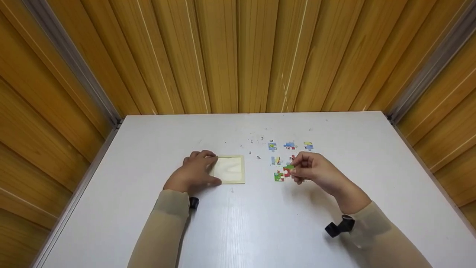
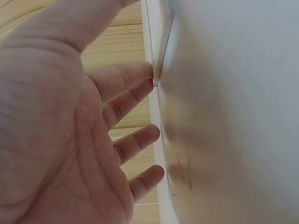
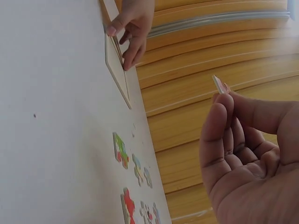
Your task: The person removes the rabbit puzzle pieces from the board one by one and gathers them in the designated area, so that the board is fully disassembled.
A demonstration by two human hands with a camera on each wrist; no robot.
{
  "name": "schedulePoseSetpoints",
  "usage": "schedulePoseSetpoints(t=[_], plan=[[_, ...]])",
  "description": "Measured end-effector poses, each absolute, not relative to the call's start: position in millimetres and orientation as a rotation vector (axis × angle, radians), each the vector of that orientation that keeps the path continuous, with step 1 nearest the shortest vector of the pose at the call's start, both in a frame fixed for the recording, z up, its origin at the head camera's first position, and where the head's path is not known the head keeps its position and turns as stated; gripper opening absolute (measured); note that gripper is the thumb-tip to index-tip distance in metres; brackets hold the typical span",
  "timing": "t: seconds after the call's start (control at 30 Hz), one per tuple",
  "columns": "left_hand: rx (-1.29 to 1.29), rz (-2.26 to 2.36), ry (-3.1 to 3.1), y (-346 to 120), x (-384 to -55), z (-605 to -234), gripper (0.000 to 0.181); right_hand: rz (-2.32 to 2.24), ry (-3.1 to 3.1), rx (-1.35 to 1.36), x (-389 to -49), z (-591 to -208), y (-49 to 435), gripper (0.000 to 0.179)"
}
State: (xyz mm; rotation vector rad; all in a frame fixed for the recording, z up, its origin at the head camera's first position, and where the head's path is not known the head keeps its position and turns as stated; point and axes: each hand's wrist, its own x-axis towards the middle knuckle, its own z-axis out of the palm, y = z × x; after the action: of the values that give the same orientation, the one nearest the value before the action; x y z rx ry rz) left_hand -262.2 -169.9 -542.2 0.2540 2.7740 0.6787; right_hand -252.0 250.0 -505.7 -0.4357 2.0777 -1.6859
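Note:
A square, pale wooden puzzle tray [image 1: 243, 169] lies flat on the white table. My left hand [image 1: 191, 171] holds it across its left side, thumb at the near corner and index finger at the far corner; the left wrist view has a fingertip right at the tray's edge. Between thumb and index finger my right hand [image 1: 316, 171] pinches a red and green jigsaw piece [image 1: 287, 170]. In the right wrist view that piece [image 3: 218, 84] appears edge-on, raised over the table. Just left of it lies a green piece [image 1: 279, 176] with red and white parts.
Several more jigsaw pieces lie in loose rows beyond the right hand, among them a blue one [image 1: 290, 145] and a blue and yellow one [image 1: 308, 145]. A red piece [image 3: 127, 205] shows in the right wrist view. Small dark specks [image 1: 258, 157] dot the table. Wood-patterned walls [image 1: 238, 56] enclose it.

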Motion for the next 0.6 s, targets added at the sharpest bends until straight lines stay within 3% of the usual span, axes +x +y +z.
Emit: schedulePoseSetpoints(t=[0.6], plan=[[0.263,0.666,2.778,-168.8,-261.0,-537.6,0.091,-1.685,2.115,-0.238,-269.0,-516.5,334.4,0.004]])
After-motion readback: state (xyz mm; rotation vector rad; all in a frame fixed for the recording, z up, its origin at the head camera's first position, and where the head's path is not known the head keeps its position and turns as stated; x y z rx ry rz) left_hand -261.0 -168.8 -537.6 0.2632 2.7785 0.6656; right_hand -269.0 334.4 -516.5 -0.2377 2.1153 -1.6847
